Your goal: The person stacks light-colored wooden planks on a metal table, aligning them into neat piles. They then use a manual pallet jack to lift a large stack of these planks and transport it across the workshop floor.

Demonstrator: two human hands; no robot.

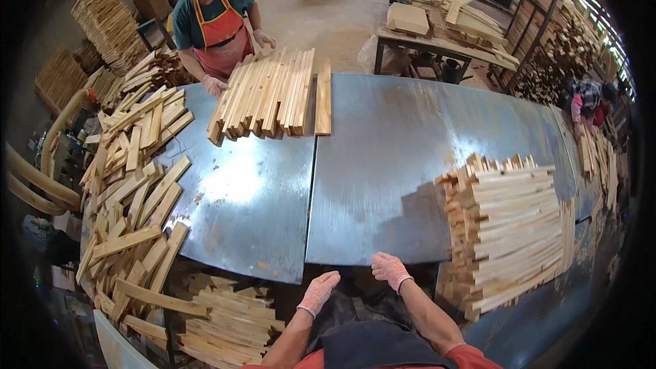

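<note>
My left hand [320, 292], in a pale knitted glove, hangs just off the near edge of the metal-topped table [383, 198]. Its fingers are pressed together, and nothing shows in them. My right hand [391, 270], gloved alike, is by the same edge with its fingers curled in and no object visible. A tall stack of wooden strips [512, 232] lies to the right of my right hand, apart from it. Across the table, a row of wooden strips [266, 92] lies side by side, with a single wooden board [323, 99] at its right end.
A person in a red apron [222, 37] stands at the far left with gloved hands at the row. Loose wood pieces [137, 191] heap along the left. More strips [232, 324] lie below the near edge. Another person [591, 102] bends over wood at far right.
</note>
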